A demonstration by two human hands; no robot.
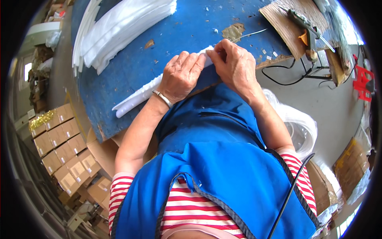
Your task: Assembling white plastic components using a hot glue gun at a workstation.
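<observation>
A long white foam strip (135,97) lies along the near edge of the blue worktable (179,32). My left hand (181,75) presses flat on the strip's middle, fingers spread over it; a metal bracelet circles that wrist. My right hand (232,63) pinches the strip's far end between thumb and fingers, right beside my left fingertips. The strip's end is mostly hidden under both hands.
A stack of white foam sheets (119,28) lies at the table's far left. A glue gun (306,30) rests on a cardboard piece (284,18) at the right, its black cable trailing down. Cardboard boxes (65,143) are stacked on the floor at left; a clear plastic bag (298,123) sits at right.
</observation>
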